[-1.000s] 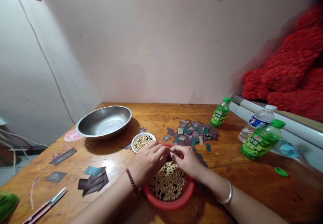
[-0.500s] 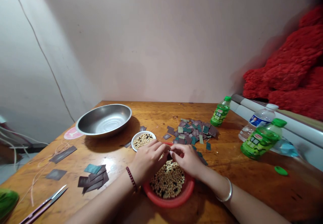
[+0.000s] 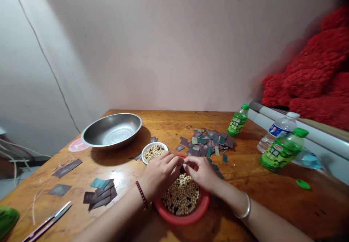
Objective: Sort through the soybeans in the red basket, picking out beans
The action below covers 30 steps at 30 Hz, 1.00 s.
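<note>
Left hand (image 3: 159,173) and right hand (image 3: 200,173) meeting fingertip to fingertip above red plastic bowl (image 3: 185,220), bowl sitting near counter (image 3: 245,194) front edge. Both grips narrow, fingers curled; fingers hiding anything pinched, so cannot tell what is held. Hands covering bowl's far rim. Soybeans mixed with black beans (image 3: 181,194) filling bowl. Small white bowl (image 3: 143,157) of beans sitting just beyond left hand; scattered dark card pieces (image 3: 204,144) lying beyond right hand.

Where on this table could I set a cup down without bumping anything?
Bare wood shows right of the red bowl, before the green cap, and between the steel basin and the pile of dark cut pieces. That pile is the crowded spot.
</note>
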Tool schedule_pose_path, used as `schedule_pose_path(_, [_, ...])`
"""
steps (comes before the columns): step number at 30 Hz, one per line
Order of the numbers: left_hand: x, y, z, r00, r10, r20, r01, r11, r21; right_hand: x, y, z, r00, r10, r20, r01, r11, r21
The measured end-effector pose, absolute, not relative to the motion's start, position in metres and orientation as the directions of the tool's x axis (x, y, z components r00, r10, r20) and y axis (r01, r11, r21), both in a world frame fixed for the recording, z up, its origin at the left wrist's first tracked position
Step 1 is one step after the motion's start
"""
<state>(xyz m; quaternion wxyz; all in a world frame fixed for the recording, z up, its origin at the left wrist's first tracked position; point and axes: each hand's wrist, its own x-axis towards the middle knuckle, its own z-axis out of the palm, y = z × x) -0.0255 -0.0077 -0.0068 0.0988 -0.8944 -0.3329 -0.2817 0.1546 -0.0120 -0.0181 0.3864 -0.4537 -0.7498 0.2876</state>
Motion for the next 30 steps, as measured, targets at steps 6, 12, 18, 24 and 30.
schedule_pose_path(6, [-0.0254, -0.0079, -0.0076, 0.617, 0.541, 0.571, 0.651, -0.759, 0.015, 0.1543, -0.0128, -0.0175, -0.284, 0.901, 0.328, 0.464, 0.429, -0.775])
schedule_pose_path(12, [-0.0253, -0.0081, -0.0069, 0.616, 0.548, 0.566, 0.65, -0.759, 0.027, 0.1545, -0.012, -0.0186, -0.292, 0.896, 0.335, 0.461, 0.439, -0.772])
schedule_pose_path(18, [-0.0247, -0.0081, -0.0069, 0.622, 0.53, 0.576, 0.64, -0.769, 0.017, 0.1541, -0.0137, -0.0152, -0.299, 0.898, 0.322, 0.476, 0.433, -0.766])
schedule_pose_path(24, [-0.0242, -0.0096, -0.0051, 0.612, 0.53, 0.587, 0.64, -0.768, 0.026, 0.154, -0.0137, -0.0165, -0.295, 0.898, 0.327, 0.47, 0.434, -0.768])
schedule_pose_path(30, [-0.0245, -0.0112, -0.0043, 0.635, 0.545, 0.547, 0.636, -0.771, 0.029, 0.1543, -0.013, -0.0177, -0.313, 0.895, 0.318, 0.441, 0.433, -0.786])
